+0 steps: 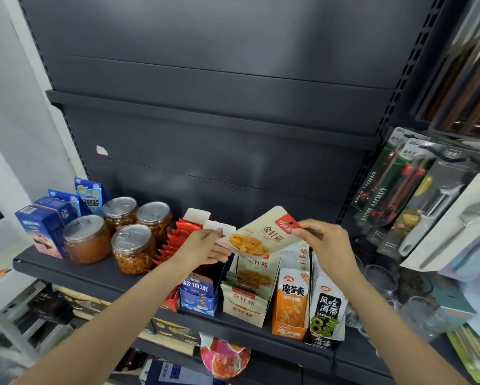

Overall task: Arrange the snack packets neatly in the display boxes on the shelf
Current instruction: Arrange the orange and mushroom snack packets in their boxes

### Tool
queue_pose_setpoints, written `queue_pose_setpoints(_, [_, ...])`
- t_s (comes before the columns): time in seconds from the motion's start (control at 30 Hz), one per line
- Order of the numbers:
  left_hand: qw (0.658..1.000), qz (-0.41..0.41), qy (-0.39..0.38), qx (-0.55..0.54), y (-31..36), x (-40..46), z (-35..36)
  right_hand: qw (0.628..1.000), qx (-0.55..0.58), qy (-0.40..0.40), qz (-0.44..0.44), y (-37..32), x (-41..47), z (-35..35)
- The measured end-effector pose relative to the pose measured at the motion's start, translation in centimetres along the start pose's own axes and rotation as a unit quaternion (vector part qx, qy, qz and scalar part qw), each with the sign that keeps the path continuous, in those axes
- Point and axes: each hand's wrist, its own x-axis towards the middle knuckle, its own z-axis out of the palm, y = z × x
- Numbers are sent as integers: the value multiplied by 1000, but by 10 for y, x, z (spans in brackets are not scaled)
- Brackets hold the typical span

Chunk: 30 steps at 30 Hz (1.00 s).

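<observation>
Beige flat snack packet (261, 237) with a red corner label and a picture of yellow mushrooms, held tilted in mid-air at centre frame, above the beige cardboard display box (245, 307) of matching packets on the dark grey metal shelf (100, 276). Left hand (205, 247) at the packet's lower left edge, fingers curled under it and thumb on top, pinching the edge. Right hand (323, 240) at the packet's upper right corner, thumb and forefinger clamped on the red label, other fingers loosely bent below. Right of the beige box, touching it, an orange display box (290, 309) of orange-and-white packets, then a black-and-white box (327, 315) with green print at the lower right of centre. Left of the beige box, a small blue carton (198, 297) with white lettering, and behind it a row of red sachets (175, 240) standing in a red-and-white open box, partly hidden by the left wrist. Further left, four clear plastic jars (134, 248) with silver pull-tab lids, grouped close together, contents orange-brown, possibly pickled vegetables though hard to tell. Dark blue cartons (43, 232) at the far left of the shelf. Hanging carded utility knives (385, 184) and a peeler in the right of the frame, well apart from the packet.
</observation>
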Motion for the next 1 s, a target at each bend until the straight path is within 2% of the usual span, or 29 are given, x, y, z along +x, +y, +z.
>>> queue_pose_setpoints(0.1, [995, 76, -5, 62, -13, 9, 1, 999, -25, -10, 28, 12, 1, 0])
queue_pose_setpoints(0.23, [951, 135, 2, 279, -32, 25, 1, 996, -62, -53, 42, 28, -1, 6])
queue_pose_setpoints(0.4, [893, 172, -108, 402, -33, 28, 7, 978, -181, -88, 61, 41, 7, 20])
queue_pose_setpoints(0.5, [867, 161, -174, 437, -32, 30, 9, 962, -243, -118, 49, 37, 12, 30])
queue_pose_setpoints(0.57, [863, 150, -195, 441, -32, 32, 9, 948, -281, -145, 31, 33, 15, 38])
queue_pose_setpoints(0.8, [872, 143, -200, 423, -36, 37, 6, 914, -349, -203, -29, 41, 19, 68])
queue_pose_setpoints(1.0, [869, 142, -199, 429, -37, 38, 4, 910, -374, -173, -44, 51, 18, 75])
